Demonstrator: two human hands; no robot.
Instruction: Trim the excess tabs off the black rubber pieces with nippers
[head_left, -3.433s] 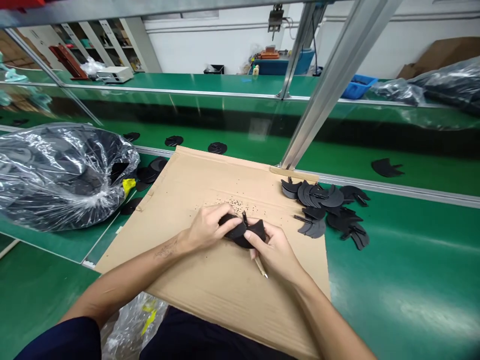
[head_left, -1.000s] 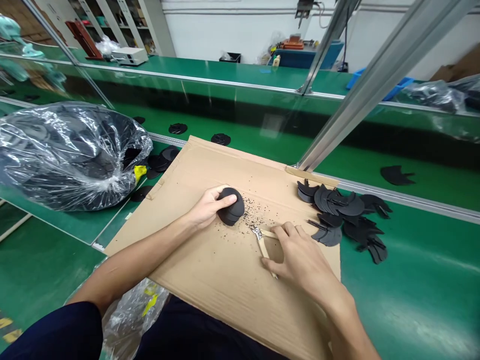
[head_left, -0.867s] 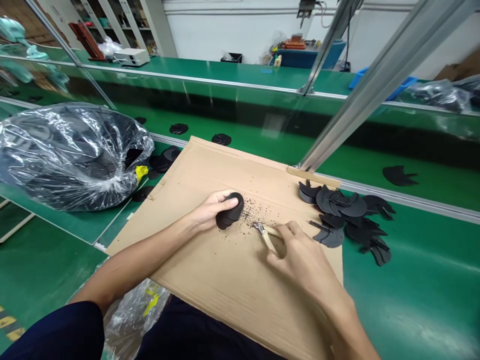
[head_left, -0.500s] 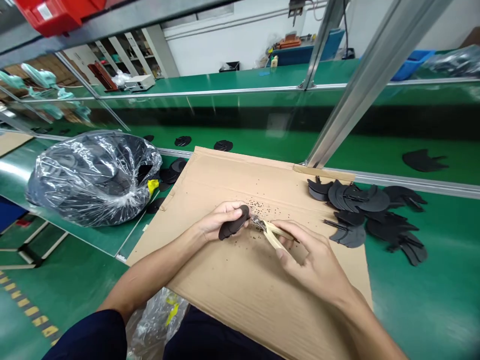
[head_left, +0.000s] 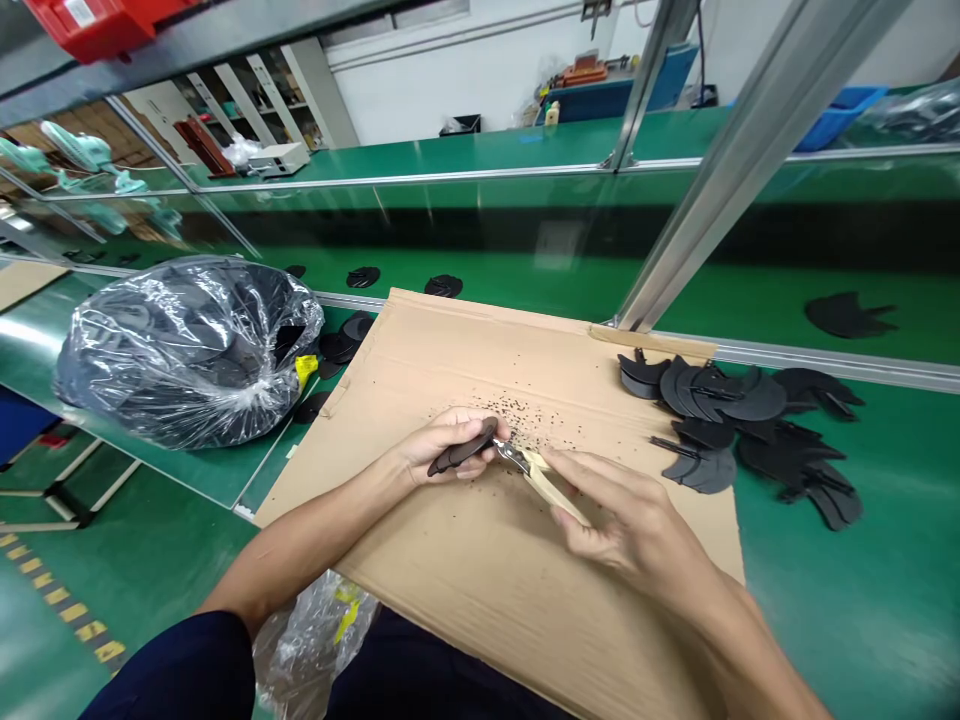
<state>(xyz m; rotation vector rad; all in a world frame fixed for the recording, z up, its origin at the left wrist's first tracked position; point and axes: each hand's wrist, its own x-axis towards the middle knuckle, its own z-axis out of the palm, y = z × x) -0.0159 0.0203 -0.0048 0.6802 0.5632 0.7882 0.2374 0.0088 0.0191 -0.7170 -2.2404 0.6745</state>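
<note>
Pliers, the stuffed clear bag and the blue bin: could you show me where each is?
Pliers (head_left: 548, 487), head view: on a cream handle.
Stuffed clear bag (head_left: 189, 352), head view: middle of its near side.
Blue bin (head_left: 836, 127), head view: on its front wall.

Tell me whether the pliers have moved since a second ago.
Yes. Judged against the cardboard, the pliers have moved leftward; their tip now sits close by the black piece in the left hand.

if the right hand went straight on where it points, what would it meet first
Most likely the black piece held in the left hand: the cutters in the right hand's grip point at it. Their tips look close to its edge, though depth is unclear, so whether they touch cannot be told.
</note>
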